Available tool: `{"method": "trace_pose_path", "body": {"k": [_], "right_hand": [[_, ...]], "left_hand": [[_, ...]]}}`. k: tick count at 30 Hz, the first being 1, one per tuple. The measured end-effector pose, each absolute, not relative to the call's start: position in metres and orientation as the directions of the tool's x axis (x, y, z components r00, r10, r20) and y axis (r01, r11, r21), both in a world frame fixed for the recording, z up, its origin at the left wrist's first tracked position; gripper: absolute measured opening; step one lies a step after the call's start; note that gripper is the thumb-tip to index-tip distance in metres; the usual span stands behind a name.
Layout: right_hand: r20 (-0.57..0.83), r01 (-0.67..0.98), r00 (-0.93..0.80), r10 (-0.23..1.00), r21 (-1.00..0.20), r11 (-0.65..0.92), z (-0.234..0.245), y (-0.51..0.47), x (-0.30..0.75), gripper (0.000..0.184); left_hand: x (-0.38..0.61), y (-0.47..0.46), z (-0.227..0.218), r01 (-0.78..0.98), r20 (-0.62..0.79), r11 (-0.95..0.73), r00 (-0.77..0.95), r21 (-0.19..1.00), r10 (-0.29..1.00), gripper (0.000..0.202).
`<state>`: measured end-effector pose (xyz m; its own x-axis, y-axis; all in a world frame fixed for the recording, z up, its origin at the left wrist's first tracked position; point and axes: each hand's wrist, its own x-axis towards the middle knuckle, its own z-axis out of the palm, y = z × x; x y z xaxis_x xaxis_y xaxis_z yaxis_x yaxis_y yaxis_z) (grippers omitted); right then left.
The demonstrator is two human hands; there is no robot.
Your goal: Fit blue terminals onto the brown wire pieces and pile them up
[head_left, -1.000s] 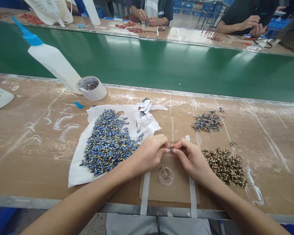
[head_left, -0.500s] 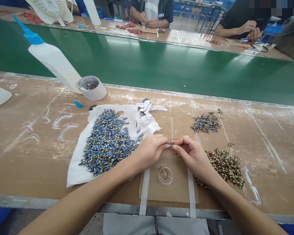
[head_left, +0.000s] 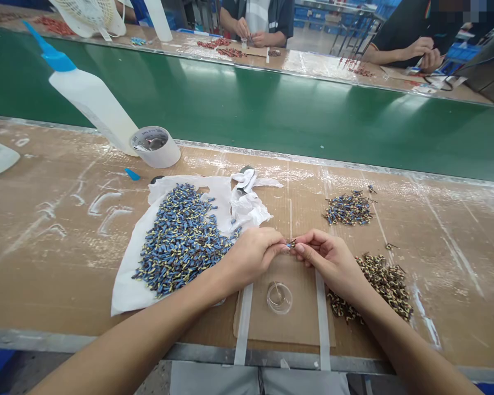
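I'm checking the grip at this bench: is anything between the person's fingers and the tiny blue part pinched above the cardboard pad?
Nothing visible. The left hand and right hand meet fingertip to fingertip, both pinching the tiny blue part directly. It is held above the taped brown cardboard pad; the small clear round dish lies nearer the person, apart from it.

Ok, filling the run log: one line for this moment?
left hand: pinching small part | right hand: pinching same part | below: clear dish | left: blue pile

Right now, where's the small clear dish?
In the head view, the clear dish sits on the taped-down cardboard sheet at the bench's near edge, just below the left hand and right hand.
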<state>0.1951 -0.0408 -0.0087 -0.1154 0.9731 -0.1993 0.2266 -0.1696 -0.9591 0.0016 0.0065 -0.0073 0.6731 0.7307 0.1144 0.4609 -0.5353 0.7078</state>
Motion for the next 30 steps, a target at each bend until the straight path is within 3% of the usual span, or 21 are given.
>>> {"method": "trace_pose_path", "body": {"k": [12, 30], "right_hand": [[-0.257, 0.191, -0.14, 0.956, -0.955, -0.229, -0.013, -0.04, 0.194, 0.023], [-0.058, 0.441, -0.163, 0.985, -0.897, 0.02, -0.024, -0.05, 0.187, 0.018]], "left_hand": [[0.002, 0.004, -0.013, 0.442, 0.151, -0.578, 0.691, 0.686, 0.707, 0.022], [0.012, -0.001, -0.014, 0.491, 0.147, -0.598, 0.682, 0.634, 0.716, 0.02]]}}
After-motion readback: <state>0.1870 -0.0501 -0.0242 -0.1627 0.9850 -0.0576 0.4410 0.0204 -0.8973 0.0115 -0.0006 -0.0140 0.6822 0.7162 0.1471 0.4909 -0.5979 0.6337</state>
